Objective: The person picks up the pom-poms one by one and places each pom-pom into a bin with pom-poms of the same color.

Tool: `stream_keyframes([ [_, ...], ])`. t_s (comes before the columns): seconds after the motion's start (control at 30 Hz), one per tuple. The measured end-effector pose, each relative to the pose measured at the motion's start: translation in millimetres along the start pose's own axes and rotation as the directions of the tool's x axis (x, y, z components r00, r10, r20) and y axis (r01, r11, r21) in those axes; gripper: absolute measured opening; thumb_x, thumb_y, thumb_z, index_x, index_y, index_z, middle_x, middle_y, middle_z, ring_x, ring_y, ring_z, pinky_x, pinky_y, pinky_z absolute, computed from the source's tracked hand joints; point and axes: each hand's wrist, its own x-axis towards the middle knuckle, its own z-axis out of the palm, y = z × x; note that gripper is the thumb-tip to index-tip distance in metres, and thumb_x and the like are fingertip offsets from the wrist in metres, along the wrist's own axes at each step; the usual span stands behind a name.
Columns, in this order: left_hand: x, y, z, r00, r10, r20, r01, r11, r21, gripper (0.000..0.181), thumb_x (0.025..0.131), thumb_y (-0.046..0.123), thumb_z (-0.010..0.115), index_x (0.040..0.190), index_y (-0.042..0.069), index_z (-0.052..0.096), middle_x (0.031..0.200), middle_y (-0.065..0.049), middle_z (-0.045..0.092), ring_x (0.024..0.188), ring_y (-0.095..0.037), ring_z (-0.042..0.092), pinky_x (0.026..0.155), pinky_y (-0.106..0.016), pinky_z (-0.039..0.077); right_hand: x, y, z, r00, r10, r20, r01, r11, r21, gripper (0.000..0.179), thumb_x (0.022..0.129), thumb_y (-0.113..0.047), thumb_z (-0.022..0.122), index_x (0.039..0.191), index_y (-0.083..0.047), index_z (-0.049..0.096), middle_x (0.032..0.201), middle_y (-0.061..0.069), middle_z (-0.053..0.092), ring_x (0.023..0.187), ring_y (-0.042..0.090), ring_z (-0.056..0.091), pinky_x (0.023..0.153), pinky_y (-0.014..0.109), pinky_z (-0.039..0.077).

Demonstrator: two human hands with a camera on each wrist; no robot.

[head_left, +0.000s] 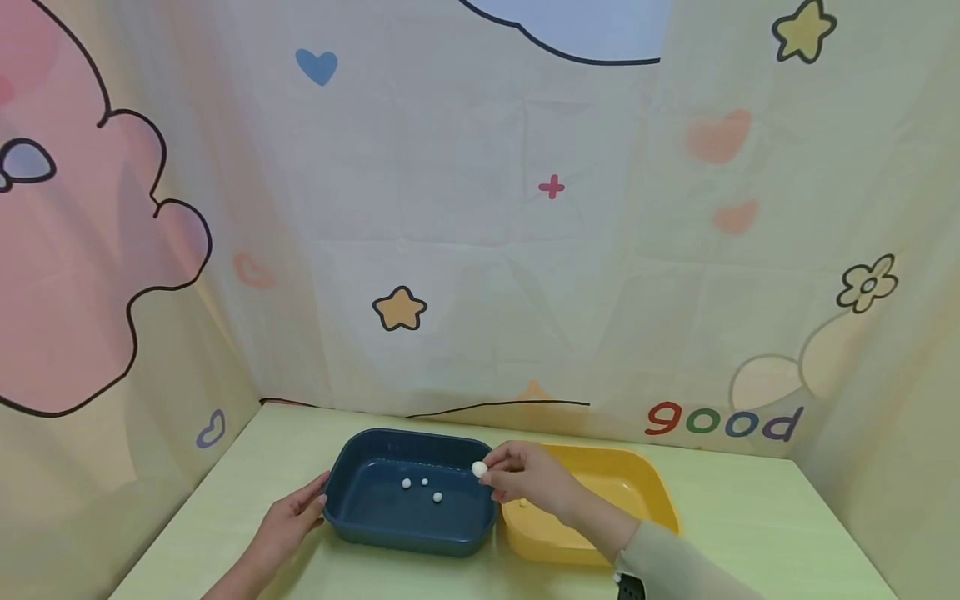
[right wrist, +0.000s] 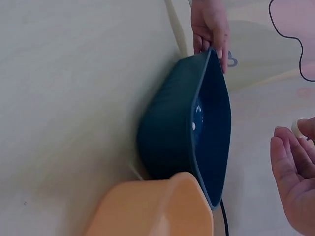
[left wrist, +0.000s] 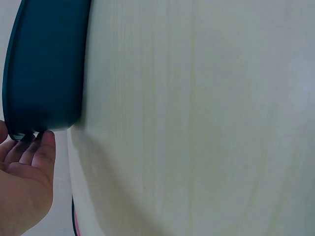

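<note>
My right hand (head_left: 534, 482) pinches a small white ball (head_left: 479, 469) between thumb and fingertips, above the right end of a dark blue basin (head_left: 408, 537). Three smaller white balls (head_left: 437, 497) lie apart on the basin's floor. At its left end, my left hand (head_left: 281, 521) grips the basin by the rim, the thumb at the top edge and the fingers under the lip. In the right wrist view the pinched ball (right wrist: 297, 128) shows partly behind the thumb. A yellow basin (head_left: 555, 548) stands right beside the blue one, partly covered by my right hand and forearm.
A small pale ball (head_left: 523, 502) lies inside the yellow basin, close below my right hand. Both basins stand on a pale yellow-green table (head_left: 780, 533). A printed curtain (head_left: 480, 208) hangs behind the table and along its sides.
</note>
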Motion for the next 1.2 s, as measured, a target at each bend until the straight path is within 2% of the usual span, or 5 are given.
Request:
stream_keyframes([
  [0.33, 1.0, -1.2, -1.0, 1.000, -0.002, 0.002, 0.003, 1.000, -0.009, 0.047, 0.108, 0.007, 0.047, 0.152, -0.007, 0.039, 0.153, -0.031, 0.042, 0.139, -0.045, 0.051, 0.096, -0.040, 0.062, 17.3, -16.0, -12.9, 0.998, -0.068, 0.012, 0.068, 0.996, -0.061, 0.028, 0.097, -0.012, 0.068, 0.117, 0.008, 0.067, 0.105, 0.021, 0.077, 0.074, 0.008, 0.069, 0.077, 0.030, 0.066],
  [0.6, 0.3, -2.5, -1.2, 1.000, 0.002, 0.001, -0.002, 1.000, -0.010, 0.047, 0.108, 0.007, 0.047, 0.152, -0.007, 0.040, 0.154, -0.030, 0.042, 0.139, -0.045, 0.051, 0.096, -0.038, 0.062, 37.5, -23.0, -19.9, 0.995, -0.081, 0.057, 0.087, 0.990, -0.108, 0.028, 0.098, -0.014, 0.068, 0.118, 0.007, 0.067, 0.107, 0.019, 0.077, 0.076, 0.009, 0.070, 0.080, 0.033, 0.066],
  [0.8, 1.0, -4.1, -1.5, 1.000, -0.003, 0.001, 0.003, 1.000, -0.013, 0.047, 0.108, 0.008, 0.047, 0.152, -0.007, 0.040, 0.154, -0.030, 0.042, 0.139, -0.044, 0.052, 0.096, -0.039, 0.062, 52.6, -30.7, -19.5, 0.996, -0.040, 0.077, 0.053, 0.985, -0.166, 0.026, 0.098, -0.016, 0.069, 0.117, 0.003, 0.069, 0.102, 0.014, 0.077, 0.074, 0.008, 0.069, 0.079, 0.029, 0.065],
  [1.0, 0.5, -5.5, -1.6, 1.000, -0.012, 0.006, 0.012, 1.000, -0.024, 0.047, 0.108, 0.007, 0.047, 0.152, -0.006, 0.040, 0.154, -0.030, 0.042, 0.139, -0.044, 0.052, 0.096, -0.039, 0.062, 68.4, -32.8, -16.7, 0.994, -0.013, 0.107, 0.039, 0.969, -0.243, 0.026, 0.098, -0.015, 0.068, 0.116, 0.003, 0.069, 0.103, 0.016, 0.079, 0.075, 0.010, 0.069, 0.082, 0.035, 0.066],
  [1.2, 1.0, -3.7, -1.1, 1.000, -0.009, 0.002, 0.009, 1.000, -0.025, 0.047, 0.108, 0.008, 0.047, 0.152, -0.006, 0.040, 0.154, -0.030, 0.042, 0.140, -0.045, 0.050, 0.095, -0.039, 0.063, 86.8, -30.6, -16.1, 0.990, 0.012, 0.137, 0.026, 0.963, -0.267, 0.021, 0.098, -0.014, 0.068, 0.114, 0.001, 0.071, 0.103, 0.018, 0.079, 0.083, 0.026, 0.075, 0.081, 0.035, 0.066],
])
